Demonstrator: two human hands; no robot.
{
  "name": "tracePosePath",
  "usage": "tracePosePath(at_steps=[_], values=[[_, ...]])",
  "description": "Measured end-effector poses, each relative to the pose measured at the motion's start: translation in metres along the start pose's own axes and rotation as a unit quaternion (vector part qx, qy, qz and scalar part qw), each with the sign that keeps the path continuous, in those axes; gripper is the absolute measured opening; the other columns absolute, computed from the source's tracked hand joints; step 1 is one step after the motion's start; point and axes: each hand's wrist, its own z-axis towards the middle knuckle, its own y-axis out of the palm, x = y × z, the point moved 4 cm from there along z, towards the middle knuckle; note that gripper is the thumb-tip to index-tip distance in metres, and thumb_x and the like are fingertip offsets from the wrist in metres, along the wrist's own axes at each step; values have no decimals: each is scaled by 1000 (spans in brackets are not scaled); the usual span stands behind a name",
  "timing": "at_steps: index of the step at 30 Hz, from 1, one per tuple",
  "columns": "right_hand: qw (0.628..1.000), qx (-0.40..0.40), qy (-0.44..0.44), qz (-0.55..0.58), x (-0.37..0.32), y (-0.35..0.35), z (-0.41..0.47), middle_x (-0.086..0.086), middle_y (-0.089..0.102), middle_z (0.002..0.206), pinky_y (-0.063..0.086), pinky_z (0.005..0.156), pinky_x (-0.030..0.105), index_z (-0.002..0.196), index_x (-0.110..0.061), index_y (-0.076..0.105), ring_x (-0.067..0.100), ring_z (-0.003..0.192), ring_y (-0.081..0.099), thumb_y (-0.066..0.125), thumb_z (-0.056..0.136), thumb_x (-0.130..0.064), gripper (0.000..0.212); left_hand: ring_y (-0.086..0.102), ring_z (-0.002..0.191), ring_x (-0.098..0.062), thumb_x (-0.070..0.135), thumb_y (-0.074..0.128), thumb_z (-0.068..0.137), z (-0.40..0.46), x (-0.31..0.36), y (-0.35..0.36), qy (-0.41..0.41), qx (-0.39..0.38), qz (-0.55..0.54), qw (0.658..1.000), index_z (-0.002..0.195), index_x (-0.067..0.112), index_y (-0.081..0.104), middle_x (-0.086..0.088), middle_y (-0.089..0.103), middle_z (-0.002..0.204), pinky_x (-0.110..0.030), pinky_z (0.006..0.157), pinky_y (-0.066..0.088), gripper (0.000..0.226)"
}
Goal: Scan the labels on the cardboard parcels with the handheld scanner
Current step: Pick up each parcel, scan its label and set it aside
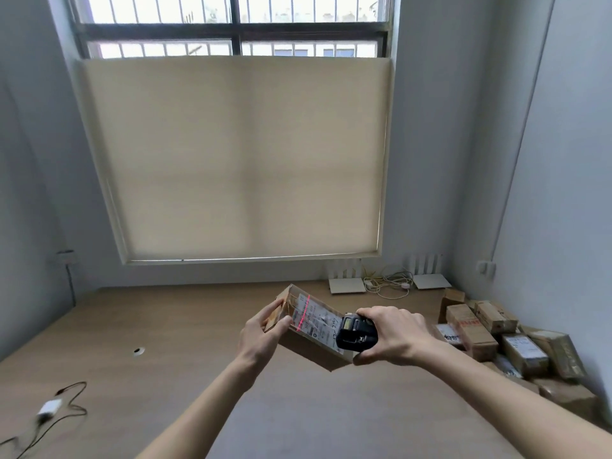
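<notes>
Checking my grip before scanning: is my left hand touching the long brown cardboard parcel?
Touching. The head view shows the left hand pinching the end of the long brown cardboard parcel.

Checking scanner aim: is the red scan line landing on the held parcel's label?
Yes, the red line crosses the white label on the parcel.

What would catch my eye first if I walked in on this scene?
Most likely the thin red scan line glowing across the white label on the long brown cardboard parcel, held up at centre by the left hand. The right hand aims a black handheld scanner at it. Behind, a big cream roller blind covers the window, and a heap of brown parcels sits at right.
</notes>
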Motion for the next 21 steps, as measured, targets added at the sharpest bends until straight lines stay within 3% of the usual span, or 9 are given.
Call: tracePosePath(at_steps=[4, 10, 17, 21], values=[[1000, 6, -7, -15, -14, -2, 0, -15, 68, 118, 37, 72, 32, 123, -38, 59, 18, 108, 65, 80, 61, -71, 73, 66, 115, -22, 45, 70, 72, -5, -3, -12, -5, 12, -10, 1000, 126, 46, 65, -13, 72, 118, -40, 104, 50, 54], [1000, 1, -17, -17, -24, -2, 0, -14, 68, 118, 39, 74, 33, 122, -38, 59, 18, 109, 65, 81, 61, -71, 73, 63, 109, -8, 28, 74, 89, -10, -9, -21, -4, 22, -14, 1000, 125, 47, 66, -8, 70, 118, -29, 97, 49, 41], [999, -3, -32, -4, -35, 2, 4, -15, 68, 117, 38, 73, 33, 122, -38, 59, 17, 108, 65, 81, 59, -72, 74, 64, 112, -18, 30, 73, 90, -14, -16, -31, -5, 39, -11, 999, 127, 46, 65, -7, 70, 117, -38, 102, 51, 41], [996, -14, 6, 88, -39, 10, 11, -18, 70, 115, 40, 80, 33, 126, -43, 60, 15, 106, 65, 79, 49, -81, 88, 66, 111, -23, 43, 72, 81, -20, -21, -46, -22, 51, -20, 998, 130, 45, 63, -8, 71, 114, -44, 102, 51, 50]])
